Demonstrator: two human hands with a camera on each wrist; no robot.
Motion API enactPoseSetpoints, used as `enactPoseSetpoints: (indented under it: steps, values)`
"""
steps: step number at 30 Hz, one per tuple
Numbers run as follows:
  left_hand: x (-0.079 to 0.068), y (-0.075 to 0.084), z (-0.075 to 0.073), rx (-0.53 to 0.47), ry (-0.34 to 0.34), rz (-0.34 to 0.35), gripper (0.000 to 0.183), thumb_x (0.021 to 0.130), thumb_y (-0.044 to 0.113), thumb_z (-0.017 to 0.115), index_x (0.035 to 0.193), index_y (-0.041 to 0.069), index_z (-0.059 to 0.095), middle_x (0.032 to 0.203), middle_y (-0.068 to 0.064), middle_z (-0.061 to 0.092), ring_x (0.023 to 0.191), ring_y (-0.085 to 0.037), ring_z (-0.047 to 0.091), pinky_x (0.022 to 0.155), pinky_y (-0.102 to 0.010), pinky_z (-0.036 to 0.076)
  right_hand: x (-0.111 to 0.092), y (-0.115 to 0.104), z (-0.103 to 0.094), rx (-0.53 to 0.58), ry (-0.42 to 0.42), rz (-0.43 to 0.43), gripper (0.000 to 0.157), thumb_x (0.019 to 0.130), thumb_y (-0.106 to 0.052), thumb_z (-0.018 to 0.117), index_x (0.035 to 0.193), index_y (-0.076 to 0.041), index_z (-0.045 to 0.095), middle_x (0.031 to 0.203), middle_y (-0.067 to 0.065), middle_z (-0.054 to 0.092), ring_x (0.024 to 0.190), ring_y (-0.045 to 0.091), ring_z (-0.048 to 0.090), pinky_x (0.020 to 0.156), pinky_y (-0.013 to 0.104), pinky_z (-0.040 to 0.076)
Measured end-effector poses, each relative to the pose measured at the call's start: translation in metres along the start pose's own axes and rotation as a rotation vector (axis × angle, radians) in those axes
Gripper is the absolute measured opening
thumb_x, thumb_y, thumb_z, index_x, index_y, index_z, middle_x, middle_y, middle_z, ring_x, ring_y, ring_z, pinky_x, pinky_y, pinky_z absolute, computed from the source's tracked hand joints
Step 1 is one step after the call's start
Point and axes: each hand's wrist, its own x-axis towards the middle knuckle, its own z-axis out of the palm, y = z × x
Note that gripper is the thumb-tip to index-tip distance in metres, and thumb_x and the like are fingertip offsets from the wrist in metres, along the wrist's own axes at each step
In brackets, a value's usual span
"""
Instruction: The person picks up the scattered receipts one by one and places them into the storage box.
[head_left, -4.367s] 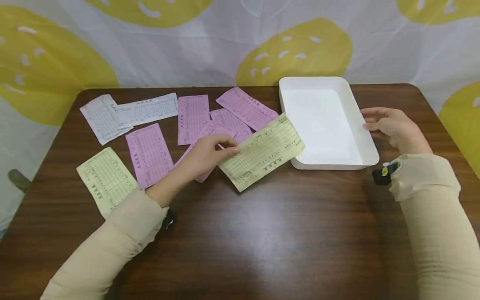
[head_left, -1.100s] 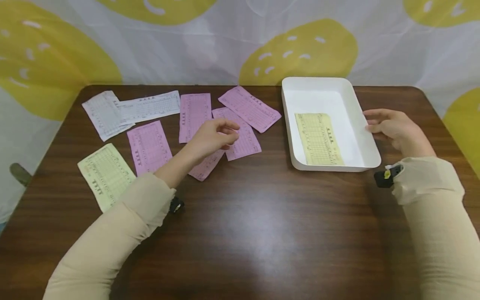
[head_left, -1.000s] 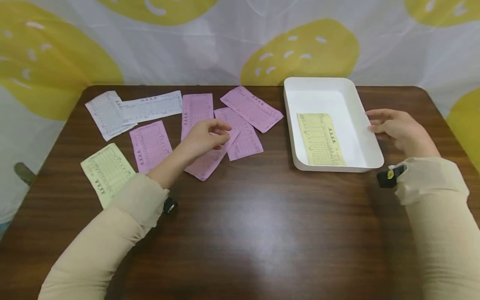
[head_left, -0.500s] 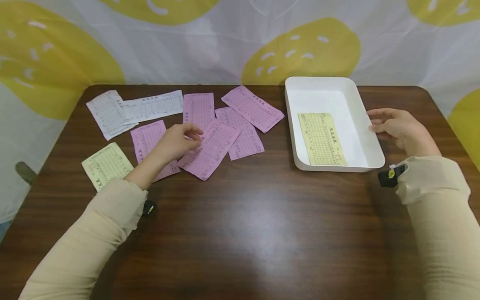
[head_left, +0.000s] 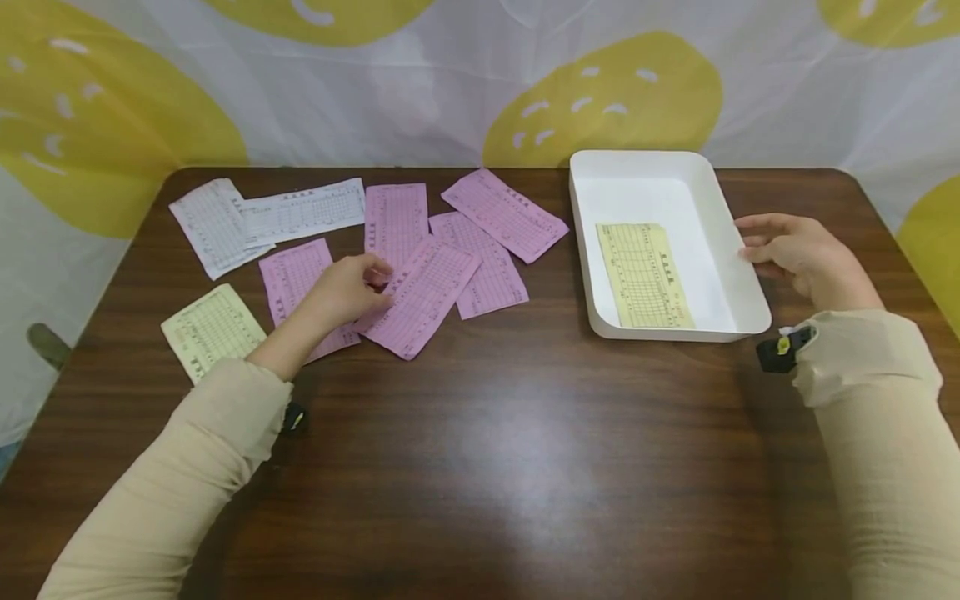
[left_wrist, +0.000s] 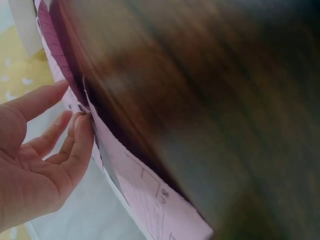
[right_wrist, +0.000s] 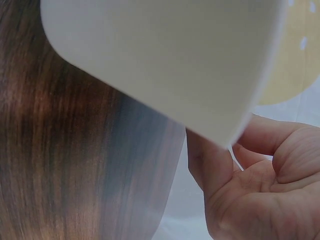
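One pink printed slip (head_left: pixel 426 298) is lying at the fingertips of the left hand (head_left: pixel 341 292), well apart from the right hand (head_left: pixel 810 260). The left hand is holding nothing, its thumb standing apart from its fingers; whether they are touching the slip cannot be told. Four other pink slips (head_left: pixel 506 215) are lying around it, making five. Two white slips (head_left: pixel 303 213) are overlapping at the far left; one yellow slip (head_left: pixel 212 329) is lying nearer, beside the left sleeve (head_left: pixel 232 408). A second yellow slip (head_left: pixel 645 279) is resting inside one white tray (head_left: pixel 652 198). The right hand is touching the tray's right wall; whether it is gripping cannot be told. One wood-grain table (head_left: pixel 510 467) is bearing slips and tray.
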Motion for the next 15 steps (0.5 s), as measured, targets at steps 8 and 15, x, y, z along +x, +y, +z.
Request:
enactPoseSetpoints:
  steps: [8,15]
  values:
    - [-0.0012,-0.0001,0.0018,-0.001,-0.009,-0.039,0.050,0.088,0.019,0.066,0.130,-0.003,0.050,0.120,-0.023,0.059,0.108,-0.033,0.054,0.098,-0.046,0.045,0.0000,0.0000,-0.0008,-0.019,-0.018,0.006,0.056,0.096,-0.012,0.054,0.146,-0.008,0.030,0.077,-0.030,0.051,0.075,-0.009,0.052,0.069,0.012,0.049]
    - [0.0011,0.0002,0.0037,0.039,0.006,-0.021,0.047,0.086,0.017,0.068,0.125,-0.004,0.053,0.112,-0.021,0.060,0.101,-0.030,0.055,0.094,-0.044,0.045,-0.0006,0.0004,-0.0033,-0.023,-0.042,0.031,0.062,0.097,-0.018,0.053,0.151,-0.008,0.024,0.083,-0.031,0.049,0.080,-0.007,0.050,0.071,0.012,0.048]
